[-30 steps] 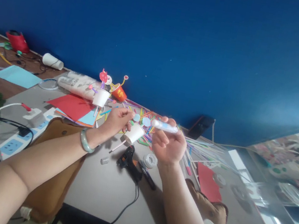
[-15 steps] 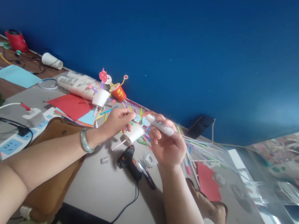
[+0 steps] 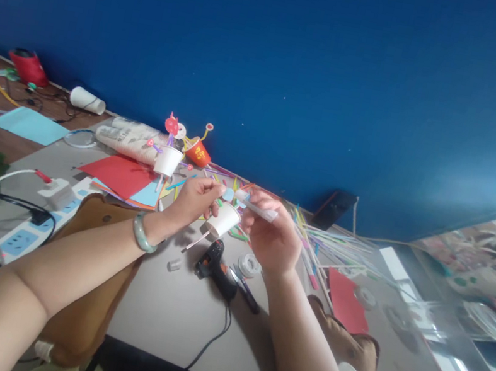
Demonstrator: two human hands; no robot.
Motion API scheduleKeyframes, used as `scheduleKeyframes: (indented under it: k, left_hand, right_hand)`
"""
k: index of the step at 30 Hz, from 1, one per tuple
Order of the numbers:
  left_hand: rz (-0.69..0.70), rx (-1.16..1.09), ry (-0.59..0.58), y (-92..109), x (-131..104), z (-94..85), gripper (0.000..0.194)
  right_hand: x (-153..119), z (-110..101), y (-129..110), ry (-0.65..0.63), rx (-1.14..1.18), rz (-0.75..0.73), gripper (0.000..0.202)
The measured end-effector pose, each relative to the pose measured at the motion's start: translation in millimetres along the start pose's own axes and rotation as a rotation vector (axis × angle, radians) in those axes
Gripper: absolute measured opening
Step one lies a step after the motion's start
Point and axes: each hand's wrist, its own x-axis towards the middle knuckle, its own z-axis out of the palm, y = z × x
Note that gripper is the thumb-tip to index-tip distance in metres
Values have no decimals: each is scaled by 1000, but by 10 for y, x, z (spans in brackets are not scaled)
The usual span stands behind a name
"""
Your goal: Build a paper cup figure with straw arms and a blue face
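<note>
My left hand (image 3: pixel 197 203), a pale green bangle round its wrist, pinches a small light blue paper piece (image 3: pixel 228 195). In my right hand (image 3: pixel 274 232) is a slim translucent white glue stick (image 3: pixel 262 208), tilted with its end close to the blue piece; whether they touch I cannot tell. Just below my fingers a white paper cup (image 3: pixel 223 220) stands tilted, with a thin stick protruding from its lower side. A small clear cap (image 3: pixel 174 265) lies on the table to the left of a black and orange hot glue gun (image 3: pixel 218 270).
Behind the glue gun's right side are a tape roll (image 3: pixel 249 266) and a dark-handled cutter (image 3: pixel 249 296). Coloured sticks (image 3: pixel 334 242) spread along the wall. A decorated white cup (image 3: pixel 167 162), red paper (image 3: pixel 116 174) and a power strip (image 3: pixel 29 230) are on the left.
My right hand has moved left and slightly down, bringing the glue stick's end towards the blue paper piece. The left hand has stayed almost still.
</note>
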Motion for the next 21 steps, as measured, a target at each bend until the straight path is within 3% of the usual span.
scheduleKeyframes:
  k: [4,9,14,17,21]
  left_hand:
    - [-22,5,11,38,-16,16,15]
    - [5,19,-11,33,-39,27,20]
    - [27,13,-33,-5,-40,16,23]
    - [47,1,-62,-23,-42,23,24]
    - [23,-53,-114,3,-79,59,27]
  right_hand:
    - [-118,45,18,12,-252,-214,8]
    - [-218,67,106,98,-766,-459,31]
    - [-164,-8,193,61,-935,-683,31]
    - [-136,-40,248,72,-979,-715,26]
    - [-117,-59,313,31,-971,-643,20]
